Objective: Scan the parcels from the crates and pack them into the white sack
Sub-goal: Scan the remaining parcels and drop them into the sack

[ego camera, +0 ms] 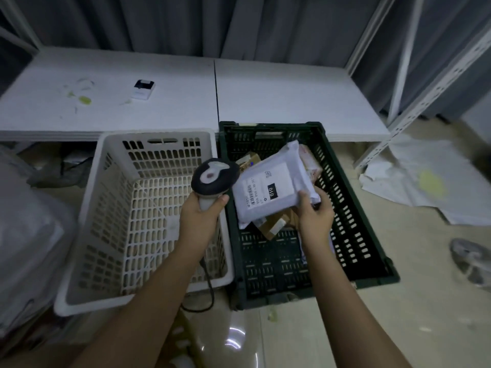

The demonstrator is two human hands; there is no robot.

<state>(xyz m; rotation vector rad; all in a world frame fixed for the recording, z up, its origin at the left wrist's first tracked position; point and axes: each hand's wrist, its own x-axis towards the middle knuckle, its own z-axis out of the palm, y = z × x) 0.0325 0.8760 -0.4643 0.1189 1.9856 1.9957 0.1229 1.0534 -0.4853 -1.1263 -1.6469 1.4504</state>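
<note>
My right hand (314, 211) holds a white poly-mailer parcel (276, 179) by its near corner, above the dark green crate (353, 235). The parcel's label with a barcode faces up. My left hand (200, 212) grips the handle of a black and grey barcode scanner (214, 176), whose head sits just left of the parcel's label. Under the lifted parcel, brown cardboard parcels (273, 227) and a pinkish packet (310, 163) lie in the green crate. The white crate (87, 213) on the left holds no parcels that I can see. A white sack (29, 235) bulges at the far left.
A white table (279, 102) runs behind both crates, with a small white and black device (142, 89) on it. A scanner cable (210, 290) loops on the floor between the crates. White metal shelving (430, 83) stands at the right; crumpled white sheets (425, 181) lie on the floor there.
</note>
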